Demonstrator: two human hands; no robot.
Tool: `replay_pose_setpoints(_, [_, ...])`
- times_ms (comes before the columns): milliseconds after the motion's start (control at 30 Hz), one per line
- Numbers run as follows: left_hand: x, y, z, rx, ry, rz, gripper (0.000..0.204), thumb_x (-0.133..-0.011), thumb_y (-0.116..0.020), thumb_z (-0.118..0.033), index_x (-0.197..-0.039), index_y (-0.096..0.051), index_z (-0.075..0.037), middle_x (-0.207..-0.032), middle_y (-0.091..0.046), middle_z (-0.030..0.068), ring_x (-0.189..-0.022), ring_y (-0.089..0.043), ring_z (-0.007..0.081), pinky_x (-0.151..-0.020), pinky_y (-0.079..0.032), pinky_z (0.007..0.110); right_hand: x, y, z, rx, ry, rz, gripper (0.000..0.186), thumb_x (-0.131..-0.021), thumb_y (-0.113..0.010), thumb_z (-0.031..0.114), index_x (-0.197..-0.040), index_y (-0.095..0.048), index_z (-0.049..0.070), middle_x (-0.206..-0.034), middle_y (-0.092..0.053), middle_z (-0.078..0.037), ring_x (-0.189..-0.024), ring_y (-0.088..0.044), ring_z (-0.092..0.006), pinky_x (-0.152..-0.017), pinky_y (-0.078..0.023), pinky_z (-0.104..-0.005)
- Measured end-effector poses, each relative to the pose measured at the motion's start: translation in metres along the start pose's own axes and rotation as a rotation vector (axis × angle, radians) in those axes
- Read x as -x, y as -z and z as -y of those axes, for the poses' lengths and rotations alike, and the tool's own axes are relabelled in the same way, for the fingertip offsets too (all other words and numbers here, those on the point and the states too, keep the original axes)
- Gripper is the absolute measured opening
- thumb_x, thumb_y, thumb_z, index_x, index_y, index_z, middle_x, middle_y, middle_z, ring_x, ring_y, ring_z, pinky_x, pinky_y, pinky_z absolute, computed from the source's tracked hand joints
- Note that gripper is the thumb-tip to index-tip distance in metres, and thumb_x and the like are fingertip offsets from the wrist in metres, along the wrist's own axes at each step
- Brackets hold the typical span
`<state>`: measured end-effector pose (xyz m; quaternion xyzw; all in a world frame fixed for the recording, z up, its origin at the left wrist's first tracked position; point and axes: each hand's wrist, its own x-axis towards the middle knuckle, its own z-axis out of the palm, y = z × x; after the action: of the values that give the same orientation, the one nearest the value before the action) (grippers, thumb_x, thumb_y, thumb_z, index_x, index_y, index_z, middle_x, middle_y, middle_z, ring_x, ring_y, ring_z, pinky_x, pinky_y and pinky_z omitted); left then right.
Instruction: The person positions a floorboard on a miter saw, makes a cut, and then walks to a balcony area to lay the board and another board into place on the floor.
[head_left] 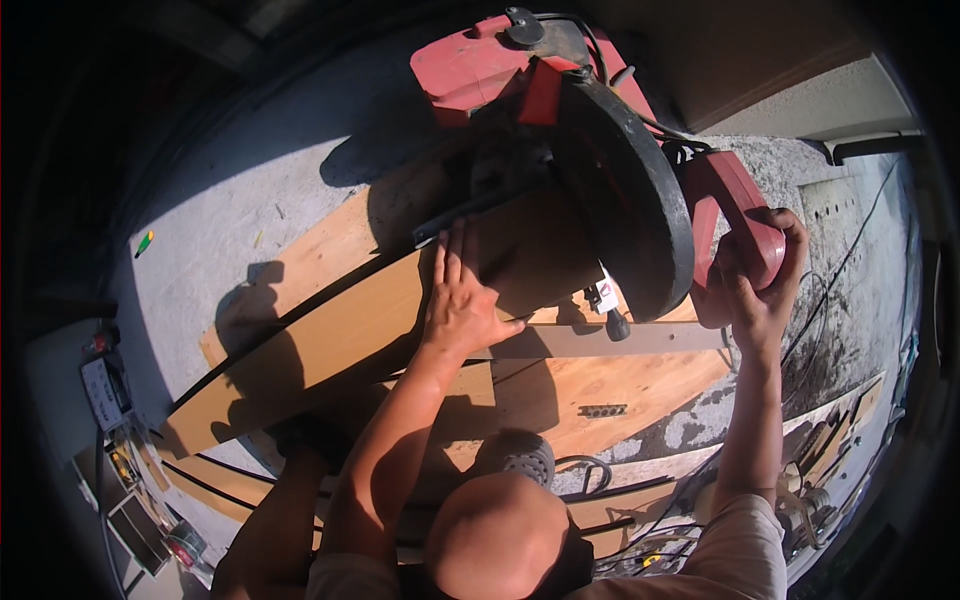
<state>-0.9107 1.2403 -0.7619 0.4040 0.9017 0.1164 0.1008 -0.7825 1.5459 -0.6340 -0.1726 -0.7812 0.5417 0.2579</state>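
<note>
A red and black power saw (645, 190) fills the upper middle, with a dark curved guard over a long tan board (300, 361) that lies diagonally beneath it. My left hand (465, 300) is pressed on that board near its upper edge, fingers stretched out and thumb apart, beside a dark metal fence. On the right, my right hand (762, 285) wraps round the saw's red handle (742, 205). The blade is hidden by the guard and shadow.
Plywood sheets (640, 398) and narrow strips lie under and around the saw on grey ground. A power strip (105, 390) and small tools sit at far left, a green tool (144, 243) on the ground above them. Cords trail at right and bottom; my legs and shoe are below.
</note>
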Motion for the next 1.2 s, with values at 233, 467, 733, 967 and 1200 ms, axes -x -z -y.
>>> replay_pose_setpoints(233, [-0.002,0.004,-0.002,0.018,-0.023,-0.045,0.090,-0.059,-0.086,-0.054,-0.141,-0.060,-0.026,-0.157,-0.019,0.0372,-0.148,-0.016,0.0507,-0.125,-0.009,0.055,0.018,0.007,-0.026,0.098,-0.011,-0.065,0.059,-0.079,-0.070,0.002,-0.130,-0.043,0.003,-0.125,-0.046,-0.010,-0.115,-0.050,-0.0191,-0.100,-0.042,-0.0325])
replay_pose_setpoints(467, [-0.003,0.009,-0.004,0.040,-0.037,-0.059,0.049,-0.065,-0.084,-0.055,-0.081,-0.082,-0.009,-0.152,-0.031,0.0400,-0.148,-0.019,0.0496,-0.126,-0.004,0.053,0.028,-0.003,-0.028,-0.066,0.007,-0.059,0.054,-0.082,-0.067,-0.005,-0.127,-0.039,0.005,-0.122,-0.045,-0.011,-0.088,-0.060,-0.0146,-0.074,-0.052,-0.0272])
replay_pose_setpoints(733, [0.000,0.004,0.004,0.081,-0.041,-0.046,0.051,-0.064,-0.083,-0.055,-0.084,-0.080,-0.008,-0.155,-0.023,0.0394,-0.150,-0.012,0.0499,-0.126,-0.005,0.054,0.040,0.003,-0.051,0.127,0.124,-0.089,0.056,-0.080,-0.071,0.000,-0.127,-0.041,0.005,-0.122,-0.043,-0.010,-0.116,-0.045,-0.0202,-0.105,-0.035,-0.0349])
replay_pose_setpoints(967, [0.004,0.006,0.007,0.105,-0.043,-0.069,0.049,-0.065,-0.083,-0.054,-0.086,-0.081,-0.010,-0.153,-0.028,0.0384,-0.151,-0.013,0.0477,-0.126,-0.006,0.053,0.041,-0.004,-0.050,0.049,0.141,-0.049,0.054,-0.084,-0.069,-0.001,-0.129,-0.040,0.005,-0.121,-0.044,-0.009,-0.104,-0.056,-0.0184,-0.094,-0.045,-0.0317])
replay_pose_setpoints(1200, [0.004,0.002,0.001,0.059,-0.011,-0.065,0.054,-0.069,-0.080,-0.057,-0.101,-0.081,-0.013,-0.159,-0.022,0.0337,-0.152,-0.013,0.0451,-0.127,-0.005,0.052,-0.015,-0.006,0.020,-0.095,0.041,0.072,0.056,-0.087,-0.069,0.003,-0.136,-0.040,0.005,-0.116,-0.054,-0.010,-0.085,-0.061,-0.0129,-0.072,-0.054,-0.0252])
